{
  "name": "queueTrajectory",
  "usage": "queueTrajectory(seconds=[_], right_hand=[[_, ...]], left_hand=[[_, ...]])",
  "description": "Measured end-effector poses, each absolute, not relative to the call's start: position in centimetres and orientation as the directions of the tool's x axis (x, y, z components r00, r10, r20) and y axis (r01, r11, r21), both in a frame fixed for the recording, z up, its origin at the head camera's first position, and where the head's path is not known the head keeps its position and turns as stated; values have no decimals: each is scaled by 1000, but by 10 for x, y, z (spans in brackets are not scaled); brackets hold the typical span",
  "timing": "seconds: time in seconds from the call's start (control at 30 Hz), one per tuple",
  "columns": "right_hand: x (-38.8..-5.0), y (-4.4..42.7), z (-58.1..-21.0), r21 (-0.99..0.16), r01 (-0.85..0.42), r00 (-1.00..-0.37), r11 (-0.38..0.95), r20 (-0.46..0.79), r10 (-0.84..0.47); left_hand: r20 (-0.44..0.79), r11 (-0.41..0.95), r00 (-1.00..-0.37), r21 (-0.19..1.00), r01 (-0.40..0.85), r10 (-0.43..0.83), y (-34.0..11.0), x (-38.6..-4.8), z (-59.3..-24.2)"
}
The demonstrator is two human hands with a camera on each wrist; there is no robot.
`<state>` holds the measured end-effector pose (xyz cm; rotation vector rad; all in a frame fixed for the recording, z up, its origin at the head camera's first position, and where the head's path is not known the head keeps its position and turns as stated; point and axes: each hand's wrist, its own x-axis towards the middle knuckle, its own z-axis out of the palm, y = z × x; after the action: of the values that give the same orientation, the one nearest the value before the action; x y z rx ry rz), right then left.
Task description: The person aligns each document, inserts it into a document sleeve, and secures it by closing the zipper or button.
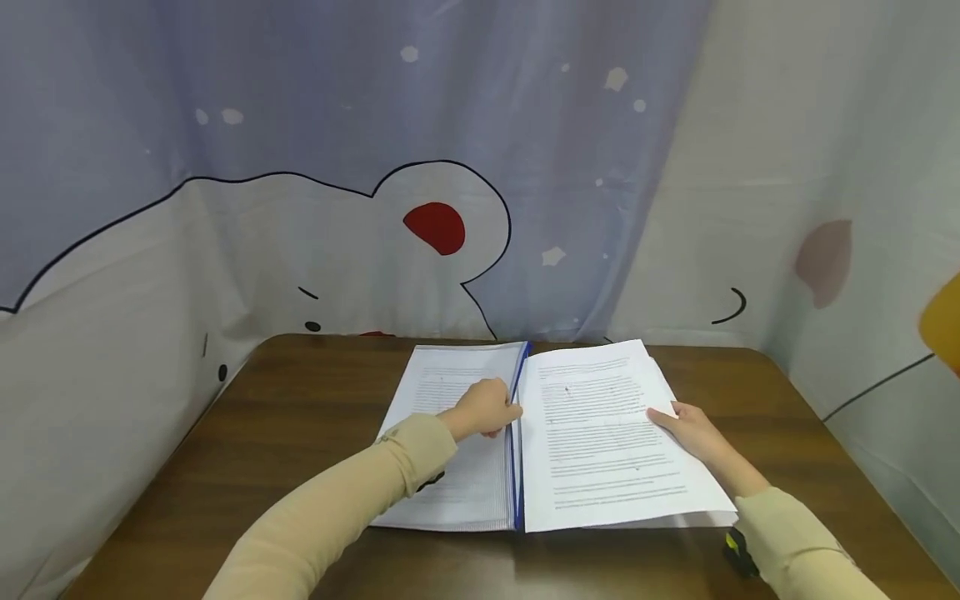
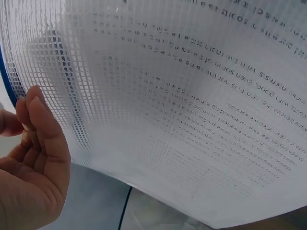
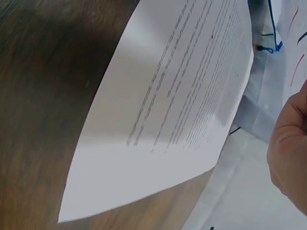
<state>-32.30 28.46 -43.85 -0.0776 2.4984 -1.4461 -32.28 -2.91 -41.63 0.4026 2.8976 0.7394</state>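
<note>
A see-through mesh document pouch (image 1: 450,492) with blue edging lies left of centre on the table, printed paper showing through it. At its blue-trimmed right edge, my left hand (image 1: 483,408) pinches the pouch; the left wrist view shows its fingertips (image 2: 39,108) against the mesh (image 2: 110,124). Just right of the pouch are loose printed sheets (image 1: 600,433), slightly fanned, their left edge beside the blue trim. My right hand (image 1: 690,429) grips these sheets by their right edge, thumb on top and fingers underneath. In the right wrist view the paper (image 3: 115,167) tilts above the wood.
The brown wooden table (image 1: 300,417) extends to both sides and in front of the papers. Behind it hangs a patterned curtain (image 1: 337,267), which also closes in the left and right sides.
</note>
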Motion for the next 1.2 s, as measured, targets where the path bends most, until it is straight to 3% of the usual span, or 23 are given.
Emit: queueTrajectory(seconds=[0.3,0.7,1.2], right_hand=[[-329,283,-437,-834,14,-981,551,-119,-155],[-332,279,-444,-878,30,-983,478,-113,-146],[-335,287,-445,-840,17,-983,542,-114,-145]], left_hand=[[-80,862,-953,455,225,291,-27,-321,-413],[-95,867,-957,456,203,274,-27,-322,-409],[-86,880,-963,435,193,254,-27,-324,-401]])
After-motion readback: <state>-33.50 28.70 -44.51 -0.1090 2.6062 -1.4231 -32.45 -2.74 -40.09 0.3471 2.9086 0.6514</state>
